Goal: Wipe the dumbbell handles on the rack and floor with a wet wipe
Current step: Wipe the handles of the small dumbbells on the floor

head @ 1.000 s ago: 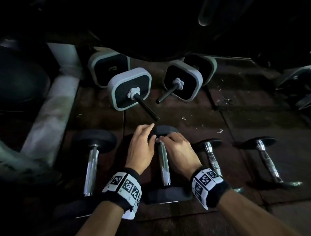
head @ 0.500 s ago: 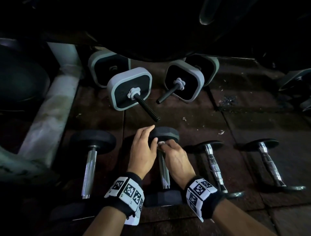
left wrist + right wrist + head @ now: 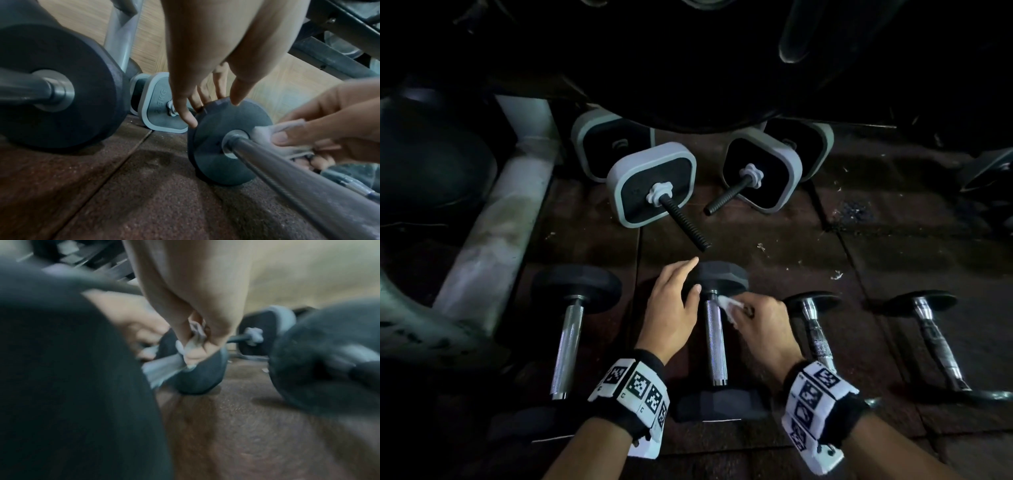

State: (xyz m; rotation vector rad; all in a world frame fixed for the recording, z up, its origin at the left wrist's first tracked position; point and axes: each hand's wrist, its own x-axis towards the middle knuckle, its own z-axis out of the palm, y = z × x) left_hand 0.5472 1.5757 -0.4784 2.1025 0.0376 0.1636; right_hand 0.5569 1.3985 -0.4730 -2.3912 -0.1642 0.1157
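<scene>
Right hand (image 3: 763, 325) pinches the wet wipe (image 3: 727, 305) against the dumbbell handle (image 3: 715, 342). Left hand (image 3: 671, 308), fingers spread, rests on its far head (image 3: 722, 275).

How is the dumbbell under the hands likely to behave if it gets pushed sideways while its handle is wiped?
The dumbbell probably resists rolling: its heads look faceted. It looks heavy, with thick heads and a steel handle. The left hand rests on its far head anyway.
</scene>
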